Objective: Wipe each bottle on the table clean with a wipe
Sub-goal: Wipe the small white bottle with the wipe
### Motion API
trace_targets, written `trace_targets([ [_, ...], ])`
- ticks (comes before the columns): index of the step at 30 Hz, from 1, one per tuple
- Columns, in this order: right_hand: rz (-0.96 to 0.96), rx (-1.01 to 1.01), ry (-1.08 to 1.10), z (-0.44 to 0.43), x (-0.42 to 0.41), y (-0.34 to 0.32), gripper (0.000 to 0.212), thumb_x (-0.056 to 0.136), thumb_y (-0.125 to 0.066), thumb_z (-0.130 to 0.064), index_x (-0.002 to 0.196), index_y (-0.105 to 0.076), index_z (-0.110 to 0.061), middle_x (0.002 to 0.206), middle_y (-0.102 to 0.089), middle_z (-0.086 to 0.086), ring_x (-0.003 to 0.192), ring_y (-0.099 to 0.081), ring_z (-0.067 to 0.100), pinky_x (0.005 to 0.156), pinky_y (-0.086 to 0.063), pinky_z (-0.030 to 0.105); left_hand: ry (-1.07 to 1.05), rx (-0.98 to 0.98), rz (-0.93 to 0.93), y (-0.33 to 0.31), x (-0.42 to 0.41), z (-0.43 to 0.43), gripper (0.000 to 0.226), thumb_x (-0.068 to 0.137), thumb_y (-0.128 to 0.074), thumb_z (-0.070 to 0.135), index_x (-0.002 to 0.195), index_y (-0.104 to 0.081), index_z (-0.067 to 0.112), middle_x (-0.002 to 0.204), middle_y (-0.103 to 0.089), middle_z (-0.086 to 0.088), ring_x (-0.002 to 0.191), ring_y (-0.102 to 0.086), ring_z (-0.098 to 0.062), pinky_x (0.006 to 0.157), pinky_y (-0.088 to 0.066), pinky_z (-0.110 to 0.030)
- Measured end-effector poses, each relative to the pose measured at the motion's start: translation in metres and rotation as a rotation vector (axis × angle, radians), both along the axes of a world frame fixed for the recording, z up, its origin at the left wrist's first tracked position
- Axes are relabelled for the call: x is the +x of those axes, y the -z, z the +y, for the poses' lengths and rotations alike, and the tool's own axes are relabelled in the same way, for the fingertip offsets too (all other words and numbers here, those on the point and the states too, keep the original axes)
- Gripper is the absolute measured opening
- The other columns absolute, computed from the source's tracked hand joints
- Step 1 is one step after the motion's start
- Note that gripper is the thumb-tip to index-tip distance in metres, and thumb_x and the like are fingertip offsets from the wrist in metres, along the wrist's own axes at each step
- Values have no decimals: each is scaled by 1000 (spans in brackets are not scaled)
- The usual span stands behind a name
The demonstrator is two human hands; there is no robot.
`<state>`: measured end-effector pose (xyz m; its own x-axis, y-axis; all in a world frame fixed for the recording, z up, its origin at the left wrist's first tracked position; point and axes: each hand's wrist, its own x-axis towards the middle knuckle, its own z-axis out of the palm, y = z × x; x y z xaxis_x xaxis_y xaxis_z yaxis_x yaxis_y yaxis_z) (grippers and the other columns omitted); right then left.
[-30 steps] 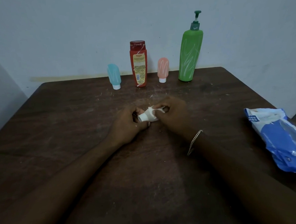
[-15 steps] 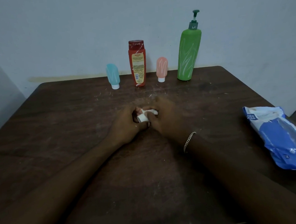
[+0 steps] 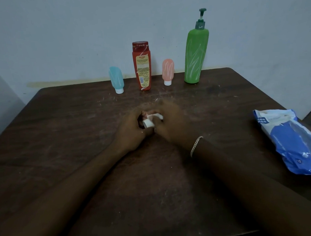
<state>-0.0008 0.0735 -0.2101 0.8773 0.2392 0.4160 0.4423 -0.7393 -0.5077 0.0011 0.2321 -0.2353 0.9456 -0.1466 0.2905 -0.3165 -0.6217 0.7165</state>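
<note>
My left hand (image 3: 132, 131) grips a small bottle (image 3: 148, 123) at the middle of the table; only its white cap and a bit of reddish body show. My right hand (image 3: 171, 125), blurred, presses a white wipe (image 3: 157, 116) against that bottle. At the back of the table stand a small blue bottle (image 3: 116, 79), a red bottle (image 3: 142, 65), a small pink bottle (image 3: 168, 71) and a tall green pump bottle (image 3: 195, 55), the last three streaked with white marks.
A blue and white pack of wipes (image 3: 289, 139) lies at the right edge of the dark wooden table (image 3: 61, 131). A pale wall rises right behind the row of bottles. White smears dot the tabletop.
My right hand has slid the wipe along the small bottle toward my left hand, covering more of it. My left hand and the other bottles have stayed in place.
</note>
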Motion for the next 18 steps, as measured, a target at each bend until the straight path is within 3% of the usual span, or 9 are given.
trace_targets([
  [2, -6, -49, -40, 5, -4, 0, 26, 94, -59, -19, 117, -66, -10, 123, -58, 7, 109, -54, 16, 91, -33, 18, 6, -15, -5, 1, 1, 1, 33, 75, -82, 22, 101, -61, 24, 96, -62, 12, 85, -58, -4, 71, -48, -26],
  [4, -33, -19, 9, 0, 1, 0, 23, 92, -60, -16, 112, -69, -10, 121, -60, 10, 109, -55, 21, 93, -40, 25, -10, -13, -11, 2, 1, 1, 36, 72, -84, 23, 101, -62, 25, 97, -62, 12, 84, -58, -5, 71, -49, -27],
  [6, -42, 44, 118, -15, 11, 0, 20, 89, -65, -14, 107, -73, -11, 113, -63, 10, 100, -58, 19, 77, -40, 15, -21, -1, -9, 2, 2, 1, 37, 71, -85, 24, 99, -62, 29, 96, -61, 13, 82, -56, -5, 68, -47, -26],
  [8, 4, 98, 224, -32, 17, -1, 19, 87, -67, -17, 104, -75, -14, 103, -66, 6, 88, -57, 11, 63, -29, 2, -21, 9, -6, 2, 2, 1, 36, 71, -85, 25, 98, -62, 30, 97, -60, 15, 82, -55, -5, 67, -44, -23],
  [11, 85, 229, 297, -46, 17, 3, 13, 86, -66, -19, 87, -78, -15, 74, -69, -4, 64, -60, 2, 59, -37, 0, -17, 11, -8, 3, 2, 2, 36, 72, -85, 26, 99, -62, 29, 99, -60, 15, 84, -55, -5, 68, -43, -23],
  [12, 135, 308, 309, -47, 17, 4, 13, 84, -66, -16, 80, -78, -14, 68, -70, -4, 58, -63, 4, 61, -46, 4, -16, 10, -6, 2, 2, 2, 36, 72, -85, 26, 100, -62, 29, 99, -60, 15, 85, -55, -5, 68, -44, -23],
  [13, 191, 395, 322, -48, 19, 8, 14, 83, -65, -12, 75, -76, -12, 67, -71, 0, 55, -67, 9, 65, -57, 19, -13, 10, -3, 2, 2, 2, 36, 72, -85, 26, 100, -62, 29, 100, -60, 15, 85, -55, -5, 69, -46, -24],
  [15, 288, 535, 336, -45, 20, 11, 18, 82, -62, -5, 69, -73, -12, 69, -73, 10, 55, -71, 18, 63, -62, 37, -9, 13, -2, 2, 2, 2, 37, 72, -85, 26, 101, -63, 28, 100, -60, 15, 85, -56, -6, 70, -48, -26],
  [18, 299, 604, 322, -40, 18, 9, 17, 85, -62, -6, 74, -73, -13, 77, -74, 12, 61, -72, 17, 62, -61, 32, -4, 18, 1, 2, 2, 3, 37, 72, -85, 26, 102, -62, 27, 100, -59, 15, 86, -56, -7, 73, -51, -31],
])
